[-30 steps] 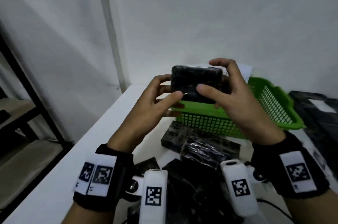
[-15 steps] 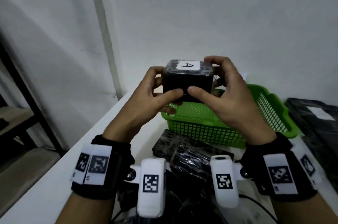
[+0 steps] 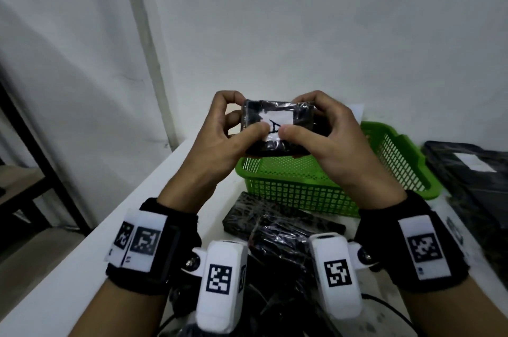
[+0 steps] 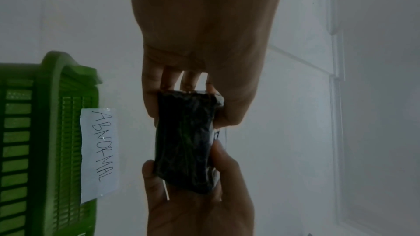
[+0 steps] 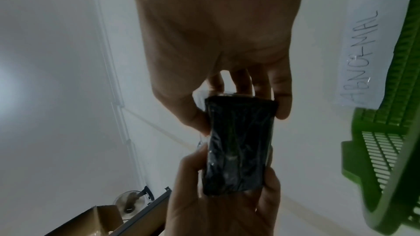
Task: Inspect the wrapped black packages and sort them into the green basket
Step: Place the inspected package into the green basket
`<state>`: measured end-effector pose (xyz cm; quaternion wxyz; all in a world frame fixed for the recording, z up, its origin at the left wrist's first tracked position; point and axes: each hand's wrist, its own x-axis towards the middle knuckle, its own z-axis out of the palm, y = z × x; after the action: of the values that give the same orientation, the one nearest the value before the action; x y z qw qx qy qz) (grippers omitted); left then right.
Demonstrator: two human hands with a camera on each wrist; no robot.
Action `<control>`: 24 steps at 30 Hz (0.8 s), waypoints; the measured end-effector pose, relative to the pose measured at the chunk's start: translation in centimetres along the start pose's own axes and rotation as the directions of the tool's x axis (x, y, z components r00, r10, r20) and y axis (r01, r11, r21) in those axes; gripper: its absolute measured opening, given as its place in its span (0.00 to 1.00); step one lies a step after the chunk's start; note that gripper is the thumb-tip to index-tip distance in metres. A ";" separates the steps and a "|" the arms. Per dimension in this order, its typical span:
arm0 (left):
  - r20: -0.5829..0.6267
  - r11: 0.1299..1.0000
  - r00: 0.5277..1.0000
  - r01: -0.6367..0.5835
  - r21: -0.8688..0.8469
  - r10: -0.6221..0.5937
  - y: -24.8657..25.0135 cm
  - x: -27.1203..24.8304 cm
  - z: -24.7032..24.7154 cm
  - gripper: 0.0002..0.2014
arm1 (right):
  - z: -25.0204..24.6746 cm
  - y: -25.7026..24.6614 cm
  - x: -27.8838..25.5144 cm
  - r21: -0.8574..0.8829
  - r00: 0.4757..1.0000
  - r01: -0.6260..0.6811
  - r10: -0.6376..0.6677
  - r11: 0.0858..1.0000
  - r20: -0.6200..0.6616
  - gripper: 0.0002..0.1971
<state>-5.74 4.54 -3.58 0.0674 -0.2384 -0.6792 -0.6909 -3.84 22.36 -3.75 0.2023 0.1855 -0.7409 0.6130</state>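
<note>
A small black package [image 3: 277, 127] wrapped in clear film, with a white label marked "A" facing me, is held up above the green basket [image 3: 308, 193]. My left hand [image 3: 220, 133] grips its left end, thumb on the label and fingers behind. My right hand [image 3: 327, 133] grips the right end the same way. The wrist views show the package [image 4: 185, 143] [image 5: 238, 144] clamped between both hands, its plain dark side toward the cameras. The basket [image 4: 29, 146] [image 5: 386, 150] carries a paper sign reading "ABNORMAL" [image 4: 100, 152].
Several more wrapped black packages [image 3: 277, 229] lie on the white table [image 3: 90, 262] in front of the basket. A large black package with a white label [image 3: 472, 169] lies at the right. A dark metal shelf [image 3: 24, 144] stands left of the table; a white wall is behind.
Both hands have turned the package so that its labelled face, earlier on top, now faces me. The thumbs have moved onto the label.
</note>
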 end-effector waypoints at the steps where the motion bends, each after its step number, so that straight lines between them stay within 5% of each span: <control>1: -0.015 1.000 1.000 -0.006 0.001 0.006 0.0 0.0 0.0 0.15 | 0.1 0.0 0.0 -0.002 1.000 0.009 -0.009 1.000 -0.007 0.13; 8: 0.040 0.993 0.993 0.114 -0.032 -0.112 0.3 0.0 -0.4 0.24 | -0.2 -0.1 -0.6 -0.150 0.996 0.076 -0.070 0.986 0.050 0.28; 11: -0.005 0.988 0.998 0.056 -0.145 -0.058 0.1 0.3 -0.3 0.18 | -0.6 -0.6 -0.7 -0.091 0.996 -0.035 0.043 0.995 0.084 0.34; 14: 0.038 0.991 0.998 -0.036 -0.128 0.041 -0.1 0.3 -0.2 0.17 | -0.7 -1.1 -0.7 0.130 0.971 -0.235 0.224 0.963 0.088 0.27; 16: 0.091 0.993 0.993 -0.071 -0.092 0.079 -0.3 0.1 0.1 0.15 | -0.7 -1.1 -0.6 0.114 0.966 -0.258 0.254 0.959 0.050 0.18; 19: 0.069 0.994 0.991 -0.111 -0.025 0.112 -0.4 0.0 0.6 0.15 | -0.4 -0.8 -0.8 0.014 0.983 -0.182 0.182 0.983 0.008 0.11; 24: 0.047 0.997 0.996 -0.079 0.009 0.078 -0.3 -0.1 0.2 0.19 | -0.7 -0.8 -0.9 -0.056 0.996 -0.071 0.073 0.996 0.041 0.12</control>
<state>-5.76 4.72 -3.88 0.0800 -0.2804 -0.6744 -0.6784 -2.63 22.88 -3.39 0.1691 0.1662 -0.7676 0.5955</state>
